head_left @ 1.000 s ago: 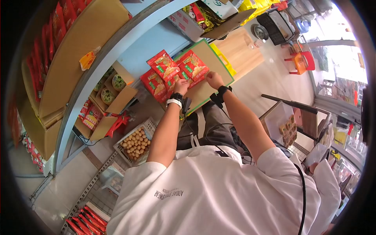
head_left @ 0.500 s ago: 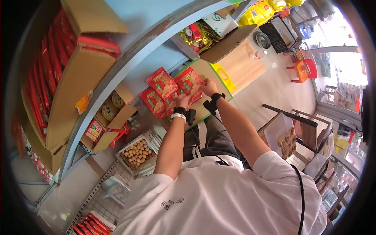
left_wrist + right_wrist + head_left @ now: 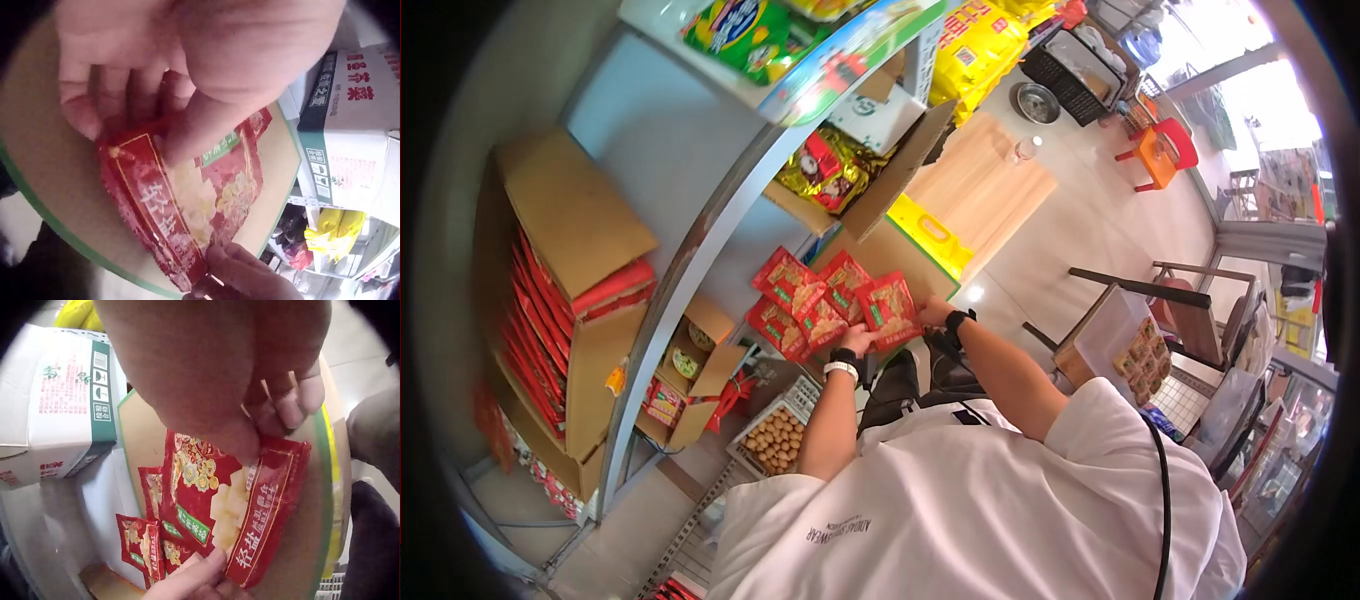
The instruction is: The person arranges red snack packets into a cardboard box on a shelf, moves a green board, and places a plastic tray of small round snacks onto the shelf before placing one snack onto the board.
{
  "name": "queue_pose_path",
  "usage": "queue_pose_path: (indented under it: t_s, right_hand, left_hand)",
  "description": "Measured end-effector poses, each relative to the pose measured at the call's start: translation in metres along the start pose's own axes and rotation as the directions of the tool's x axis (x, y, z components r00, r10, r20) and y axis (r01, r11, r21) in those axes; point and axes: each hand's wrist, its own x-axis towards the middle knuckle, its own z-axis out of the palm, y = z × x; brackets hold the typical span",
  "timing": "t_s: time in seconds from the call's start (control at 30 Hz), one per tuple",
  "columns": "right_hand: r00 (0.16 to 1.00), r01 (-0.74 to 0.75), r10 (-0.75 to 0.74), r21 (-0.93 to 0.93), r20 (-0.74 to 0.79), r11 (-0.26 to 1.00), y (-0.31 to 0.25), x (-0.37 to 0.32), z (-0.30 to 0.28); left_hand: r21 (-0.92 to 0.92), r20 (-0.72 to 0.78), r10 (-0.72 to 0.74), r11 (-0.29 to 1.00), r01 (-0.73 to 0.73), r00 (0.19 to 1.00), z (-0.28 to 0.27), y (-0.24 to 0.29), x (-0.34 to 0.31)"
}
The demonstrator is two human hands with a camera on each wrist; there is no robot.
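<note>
A red snack packet [image 3: 890, 309] is held between both hands near the board's front edge. My left hand [image 3: 858, 338] grips one side; in the left wrist view its thumb [image 3: 190, 134] lies on the packet's printed face, with fingers behind. My right hand [image 3: 937, 310] pinches the opposite side; in the right wrist view its thumb [image 3: 240, 440] presses the face near the end seam. Several more red packets [image 3: 788, 280] lie overlapping to the left, on and beside the tan board [image 3: 890, 250] with green edging.
An open carton [image 3: 900, 180] with gold bags stands behind the board. On the left, a blue-grey shelf post [image 3: 670, 270] curves past a carton of red packets [image 3: 540, 330]. A basket of round brown items [image 3: 773, 440] sits low left. A wooden board [image 3: 990, 185] lies beyond.
The nearest red packet has come away from the others towards my body and now sits between both hands. The head view has shifted, showing more of the shelf above.
</note>
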Motion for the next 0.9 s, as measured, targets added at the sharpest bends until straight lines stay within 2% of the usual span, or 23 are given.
queue_pose_path:
  t_s: [0.03, 0.1, 0.17, 0.2, 0.23, 0.3, 0.37, 0.43, 0.5, 0.6, 0.63, 0.67, 0.7, 0.77, 0.83, 0.9]
  right_hand:
    - [0.997, -0.044, 0.045, -0.007, 0.064, 0.999, 0.002, -0.006, -0.006]
    - [0.989, -0.006, 0.000, 0.036, 0.149, 0.999, 0.008, -0.011, -0.016]
    - [0.970, 0.037, -0.058, 0.092, 0.237, 0.995, 0.014, -0.014, -0.028]
    - [0.954, 0.056, -0.090, 0.126, 0.284, 0.990, 0.018, -0.015, -0.034]
    - [0.933, 0.078, -0.126, 0.153, 0.337, 0.985, 0.018, -0.014, -0.041]
    - [0.880, 0.259, -0.246, 0.023, 0.406, 0.965, 0.011, -0.014, -0.053]
    - [0.849, 0.256, -0.264, 0.081, 0.457, 0.963, -0.016, -0.017, -0.054]
    - [0.819, 0.234, -0.266, 0.127, 0.508, 0.964, -0.036, -0.026, -0.054]
    - [0.797, 0.185, -0.247, 0.166, 0.551, 0.969, -0.046, -0.034, -0.054]
    - [0.804, 0.150, -0.219, 0.167, 0.553, 0.974, -0.050, -0.021, -0.032]
    - [0.814, 0.149, -0.216, 0.165, 0.539, 0.975, -0.059, -0.021, -0.023]
    - [0.838, 0.127, -0.178, 0.134, 0.516, 0.983, -0.066, -0.024, -0.017]
    - [0.822, 0.138, -0.200, 0.155, 0.533, 0.978, -0.071, -0.020, -0.010]
    - [0.794, 0.150, -0.240, 0.204, 0.559, 0.968, -0.080, -0.015, 0.003]
    - [0.798, 0.251, -0.280, 0.128, 0.534, 0.959, -0.093, -0.019, 0.014]
    - [0.792, 0.342, -0.325, 0.066, 0.516, 0.937, -0.108, -0.023, 0.018]
  left_hand:
    - [0.060, 0.012, -0.023, 0.998, 0.023, 1.000, 0.004, 0.007, -0.005]
    - [0.186, 0.038, 0.010, 0.982, -0.017, 0.999, 0.014, 0.024, -0.017]
    - [0.269, 0.123, 0.055, 0.959, -0.087, 0.991, 0.004, 0.006, 0.013]
    - [0.282, 0.124, 0.047, 0.956, -0.081, 0.991, 0.012, 0.022, 0.001]
    - [0.336, 0.118, 0.052, 0.937, -0.089, 0.992, 0.019, 0.038, -0.012]
    - [0.444, 0.066, 0.080, 0.890, -0.101, 0.995, 0.029, 0.062, -0.035]
    - [0.596, 0.051, 0.213, 0.777, -0.201, 0.976, 0.034, 0.077, -0.056]
    - [0.677, 0.008, 0.282, 0.704, -0.212, 0.960, 0.035, 0.081, -0.071]
    - [0.776, -0.086, 0.271, 0.621, -0.106, 0.959, 0.027, 0.067, -0.066]
    - [0.786, -0.292, 0.187, 0.606, 0.124, 0.938, 0.029, 0.060, -0.092]
    - [0.783, -0.308, 0.209, 0.610, 0.122, 0.928, 0.028, 0.053, -0.099]
    - [0.713, -0.337, 0.244, 0.696, 0.077, 0.909, 0.026, 0.042, -0.108]
    - [0.640, -0.366, 0.279, 0.768, 0.023, 0.888, 0.021, 0.037, -0.119]
    - [0.603, -0.382, 0.303, 0.798, -0.013, 0.873, 0.010, 0.028, -0.137]
    - [0.617, -0.409, 0.262, 0.785, 0.053, 0.874, -0.009, 0.010, -0.138]
    - [0.600, -0.429, 0.351, 0.800, -0.028, 0.833, -0.012, 0.013, -0.161]
